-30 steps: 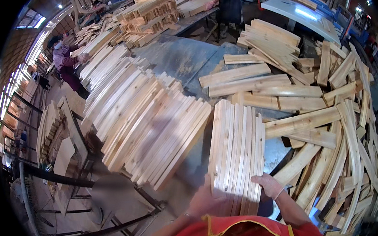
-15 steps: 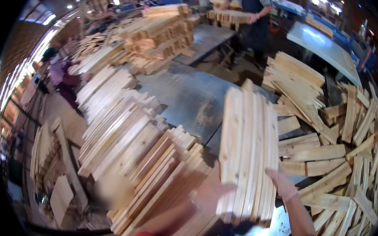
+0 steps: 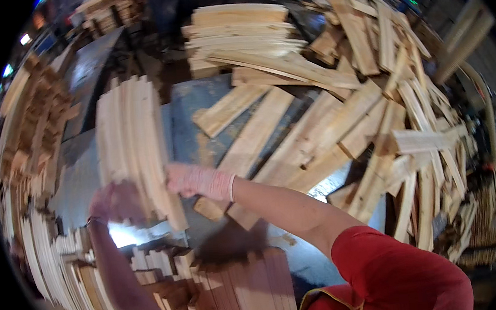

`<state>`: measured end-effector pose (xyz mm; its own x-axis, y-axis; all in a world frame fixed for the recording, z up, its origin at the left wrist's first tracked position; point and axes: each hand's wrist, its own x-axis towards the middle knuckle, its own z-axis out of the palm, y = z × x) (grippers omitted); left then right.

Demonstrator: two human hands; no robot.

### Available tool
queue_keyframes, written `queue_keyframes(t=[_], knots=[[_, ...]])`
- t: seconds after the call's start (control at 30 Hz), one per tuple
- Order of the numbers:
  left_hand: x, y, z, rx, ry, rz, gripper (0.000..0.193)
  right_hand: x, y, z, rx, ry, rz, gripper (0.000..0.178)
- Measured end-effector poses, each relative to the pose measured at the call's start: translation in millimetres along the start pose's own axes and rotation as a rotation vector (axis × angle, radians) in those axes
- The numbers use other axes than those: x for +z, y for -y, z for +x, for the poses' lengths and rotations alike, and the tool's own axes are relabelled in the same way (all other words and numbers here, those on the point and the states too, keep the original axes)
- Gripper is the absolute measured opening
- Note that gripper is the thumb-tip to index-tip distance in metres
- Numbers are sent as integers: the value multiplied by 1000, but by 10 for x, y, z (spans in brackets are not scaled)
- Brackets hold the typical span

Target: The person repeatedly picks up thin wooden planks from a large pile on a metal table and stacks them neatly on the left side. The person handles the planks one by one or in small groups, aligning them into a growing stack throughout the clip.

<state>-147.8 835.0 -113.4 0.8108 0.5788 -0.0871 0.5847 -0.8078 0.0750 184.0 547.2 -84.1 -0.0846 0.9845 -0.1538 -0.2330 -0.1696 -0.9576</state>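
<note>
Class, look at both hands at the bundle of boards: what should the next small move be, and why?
Probably press the left hand and right hand gently inward against the bundle of boards: they flank its nearer part, no strap shows around it, and its far ends look uneven.

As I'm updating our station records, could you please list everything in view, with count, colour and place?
Metal table: one, blue-grey, middle
Board bundle: one, pale wood, left of centre
Loose boards: many, tan, centre to right
Neat stack: one, pale tan, top centre
Packed boards: many, pale to pinkish, lower left and bottom
Wood piles: at least two, tan-brown, left and upper left
Background clutter: uncountable, dark, blurred
Red sleeve: one, red, lower right
Left hand: one, shadowed, bundle's lower left
Right hand: one, pink-white glove, bundle's right edge
</note>
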Motion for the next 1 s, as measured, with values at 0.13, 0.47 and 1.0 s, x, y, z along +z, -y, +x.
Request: queue_keyframes(t=[0.13,0.47,1.0], knots=[[52,-498,28,-599,27,-294,69,-307,-88,-1231,68,-137,-463,72],[-945,-4722,-1653,3,68,-966,76,-2977,898,-5428,567,-1005,-1781,102],[861,-7604,-3112,-310,524,-1949,49,-2051,377,-5615,-34,-618,-1119,69]])
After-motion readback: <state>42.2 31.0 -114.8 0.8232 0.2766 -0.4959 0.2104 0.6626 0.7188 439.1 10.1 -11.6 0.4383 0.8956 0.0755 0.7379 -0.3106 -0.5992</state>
